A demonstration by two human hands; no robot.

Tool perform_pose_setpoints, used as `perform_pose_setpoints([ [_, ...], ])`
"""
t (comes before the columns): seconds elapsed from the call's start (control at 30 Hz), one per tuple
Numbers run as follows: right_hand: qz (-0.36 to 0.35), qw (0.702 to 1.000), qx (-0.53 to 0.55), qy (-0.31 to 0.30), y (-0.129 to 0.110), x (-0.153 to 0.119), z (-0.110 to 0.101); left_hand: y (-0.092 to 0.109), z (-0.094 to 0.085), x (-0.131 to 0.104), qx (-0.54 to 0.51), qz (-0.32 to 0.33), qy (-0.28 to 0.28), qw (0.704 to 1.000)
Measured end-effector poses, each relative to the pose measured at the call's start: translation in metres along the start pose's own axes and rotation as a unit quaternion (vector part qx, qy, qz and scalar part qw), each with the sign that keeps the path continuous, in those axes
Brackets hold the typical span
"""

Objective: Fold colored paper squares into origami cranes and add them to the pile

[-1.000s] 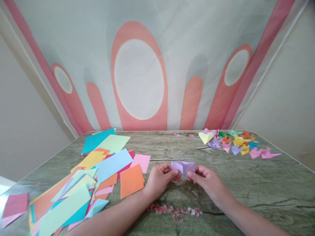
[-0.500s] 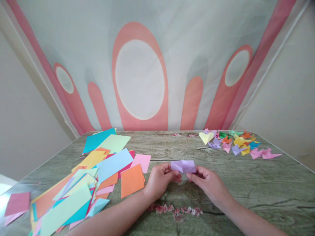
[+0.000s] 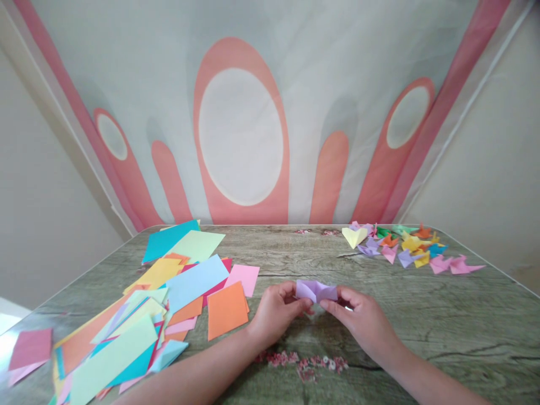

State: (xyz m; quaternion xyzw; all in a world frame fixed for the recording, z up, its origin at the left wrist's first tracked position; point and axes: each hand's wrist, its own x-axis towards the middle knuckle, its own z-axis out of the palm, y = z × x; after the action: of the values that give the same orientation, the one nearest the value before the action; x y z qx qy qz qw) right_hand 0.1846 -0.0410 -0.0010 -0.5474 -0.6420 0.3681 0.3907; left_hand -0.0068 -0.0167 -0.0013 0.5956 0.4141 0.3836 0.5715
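A small folded piece of purple origami paper (image 3: 316,290) is held above the wood-patterned table (image 3: 291,247), its front layer bent inward at the middle. My left hand (image 3: 282,309) pinches its left end, thumb at the lower edge and fingers behind. On the right end my right hand (image 3: 354,309) grips in the same way, the thumb low on the front. The two thumb tips lie close together below the paper. Fingers behind the paper are partly hidden.
To the left spreads a loose pile of coloured paper sheets (image 3: 113,354), with an orange square (image 3: 228,310) nearest my left hand. Several folded paper figures (image 3: 415,242) lie at the back right, beside a pale yellow folded heart-like piece (image 3: 354,237). A patterned backdrop (image 3: 164,67) rises behind.
The purple paper has sunk slightly, and its front layer now bows open into a deeper hollow in the middle. Both thumbs have moved a little lower. The other papers lie as before.
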Motion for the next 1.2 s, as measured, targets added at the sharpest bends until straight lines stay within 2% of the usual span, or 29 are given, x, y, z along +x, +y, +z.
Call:
perform_pose_setpoints([
  [0.27,-0.038,0.997,-0.058,0.018,0.0,-0.003,0.002,0.007,0.0,-0.003,0.051,-0.013,0.01,0.999],
  [0.43,-0.075,0.996,-0.042,-0.001,-0.003,-0.005,0.007,0.003,0.001,-0.004,0.036,-0.021,-0.04,0.998],
  [0.73,-0.059,0.997,-0.027,-0.048,-0.005,-0.006,0.003,0.005,0.005,-0.007,0.013,-0.036,-0.093,0.995],
  [0.93,-0.059,0.998,-0.019,-0.034,-0.004,-0.006,0.005,0.01,0.006,-0.01,0.046,-0.02,-0.103,0.993],
  [1.1,-0.095,0.995,-0.012,-0.009,-0.005,-0.006,0.005,0.012,0.004,-0.012,0.049,-0.024,-0.15,0.987],
  [1.2,-0.094,0.995,-0.01,-0.018,-0.006,-0.007,0.004,0.013,0.004,-0.013,0.04,-0.018,-0.166,0.985],
])
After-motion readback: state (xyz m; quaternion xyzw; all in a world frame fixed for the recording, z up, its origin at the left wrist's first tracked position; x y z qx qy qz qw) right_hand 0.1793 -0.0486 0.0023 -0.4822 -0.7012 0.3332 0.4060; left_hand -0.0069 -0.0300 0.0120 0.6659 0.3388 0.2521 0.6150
